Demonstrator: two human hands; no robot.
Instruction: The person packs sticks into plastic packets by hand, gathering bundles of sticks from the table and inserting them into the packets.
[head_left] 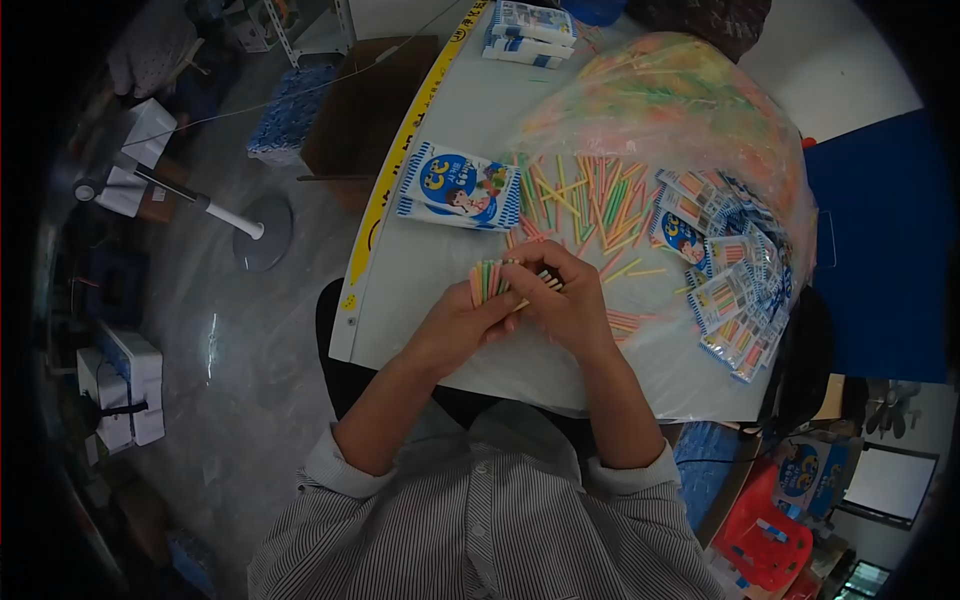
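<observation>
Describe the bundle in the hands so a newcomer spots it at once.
Start at the pale table; over its near part, the left hand and right hand meet. Held there is the bundle of coloured sticks, gathered side by side, unlike the loose sticks scattered beyond.

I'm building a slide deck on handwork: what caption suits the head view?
Left hand and right hand hold a bundle of coloured sticks over a table bearing loose sticks and printed packets.
</observation>
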